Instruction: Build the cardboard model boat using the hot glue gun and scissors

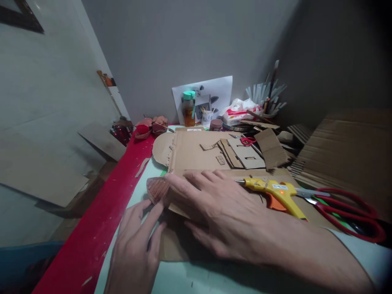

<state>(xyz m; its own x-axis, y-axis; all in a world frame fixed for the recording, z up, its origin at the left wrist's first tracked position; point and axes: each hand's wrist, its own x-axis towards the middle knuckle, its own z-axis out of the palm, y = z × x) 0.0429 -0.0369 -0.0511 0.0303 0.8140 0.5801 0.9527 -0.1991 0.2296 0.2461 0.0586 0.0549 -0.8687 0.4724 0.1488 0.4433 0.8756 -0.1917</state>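
Observation:
A small rounded piece of brown ribbed cardboard stands at the left end of a folded cardboard piece. My left hand has its fingers closed at the lower edge of the ribbed piece, index fingertip against it. Across the folded cardboard lies my right hand, fingers over its top and thumb on the near side. Its index finger stretches toward the ribbed piece. My right palm hides much of the folded cardboard. Just beyond is a large flat cardboard sheet with a rounded left end and small cut-outs.
A yellow glue gun and red-handled scissors lie right of my right hand. A bottle with a green lid, a tissue pack and glue sticks stand along the wall. Cardboard sheets lean at right.

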